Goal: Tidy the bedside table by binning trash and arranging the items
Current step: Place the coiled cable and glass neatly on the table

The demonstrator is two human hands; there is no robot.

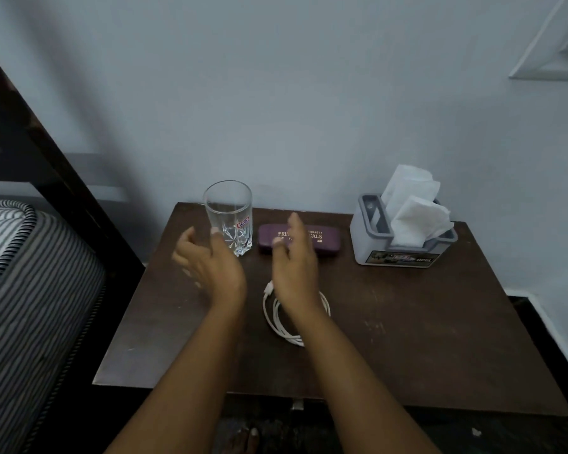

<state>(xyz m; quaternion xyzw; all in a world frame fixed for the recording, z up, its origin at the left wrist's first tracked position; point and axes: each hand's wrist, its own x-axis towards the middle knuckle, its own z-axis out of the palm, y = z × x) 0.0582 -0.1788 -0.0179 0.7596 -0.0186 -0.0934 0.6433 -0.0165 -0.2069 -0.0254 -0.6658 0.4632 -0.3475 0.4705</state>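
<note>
Holding nothing in the left grip (pixel 207 267), fingers loosely spreading and a little curling, palm facing to the right. Hovering with it over the left part of the dark brown worktop (pixel 407 322), the thumb tip showing in front of the lower part of the clear glass (pixel 228 208); not being able to tell from this view whether touching it or not.

Holding nothing in the right grip (pixel 294 260) as well, fingers almost straight and slightly apart, pointing toward the wall (pixel 292 93), the hand standing on its edge. Covering with it the middle of the purple glasses case (pixel 325 240), lying flat at the back of the worktop, just beside the glass on its right. Crossing with the right wrist over the coiled white cable (pixel 276 317), lying in the middle of the worktop, nearer to the person than the case.

Seeing at the back right a grey tissue holder (pixel 368 244), standing upright and well apart from the case, white tissues (pixel 410 204) sticking up from it, the word OPEL showing on its front label. Seeing on the left a striped mattress (pixel 20 290) and a dark bed frame (pixel 46 152), close beside the worktop. Seeing also the toes of a foot (pixel 246 437) on the floor, below the front edge.
</note>
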